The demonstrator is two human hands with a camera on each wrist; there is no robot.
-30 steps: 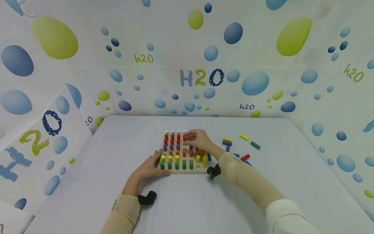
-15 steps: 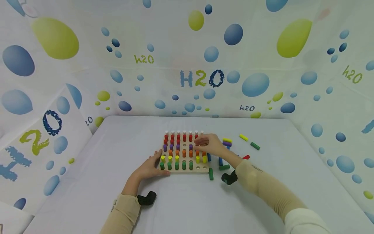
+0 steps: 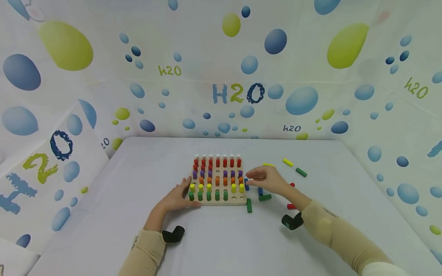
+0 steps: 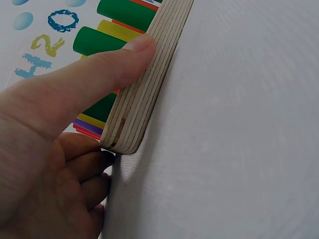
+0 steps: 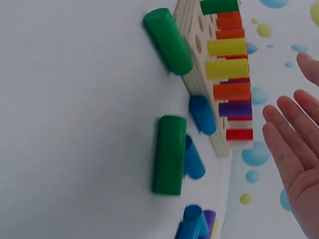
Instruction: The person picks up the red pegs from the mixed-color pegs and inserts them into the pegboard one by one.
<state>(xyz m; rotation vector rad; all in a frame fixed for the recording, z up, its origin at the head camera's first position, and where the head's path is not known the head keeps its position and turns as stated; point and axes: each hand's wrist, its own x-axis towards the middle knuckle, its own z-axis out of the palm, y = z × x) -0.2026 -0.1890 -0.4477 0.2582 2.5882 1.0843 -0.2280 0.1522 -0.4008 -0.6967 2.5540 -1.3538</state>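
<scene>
A light wooden pegboard [image 3: 221, 203] carries rows of white, red, purple, orange, yellow and green pegs. At its front left corner my left hand [image 3: 177, 196] holds it. The left wrist view shows the thumb [image 4: 117, 67] on the layered front edge and the other fingers bent beside the left side. My right hand [image 3: 271, 179] hovers just off the board's right side, fingers nearly straight and holding nothing in the right wrist view. Below it lie blue pegs [image 3: 260, 191] and a green peg [image 3: 265, 197]. Another green peg [image 3: 249, 206] lies by the front right corner.
More loose pegs lie right of the board: a yellow peg [image 3: 288, 162], a green peg [image 3: 301, 172] and a red peg [image 3: 291, 206]. Several holes, such as two at the front right of the board, hold no peg. A patterned backdrop [image 3: 193, 103] stands behind the white table [image 3: 221, 245].
My right hand has moved from over the red row, rightwards and nearer, off the board's right side. Pegs it covered in the white, red and purple rows now show. My left hand stays put.
</scene>
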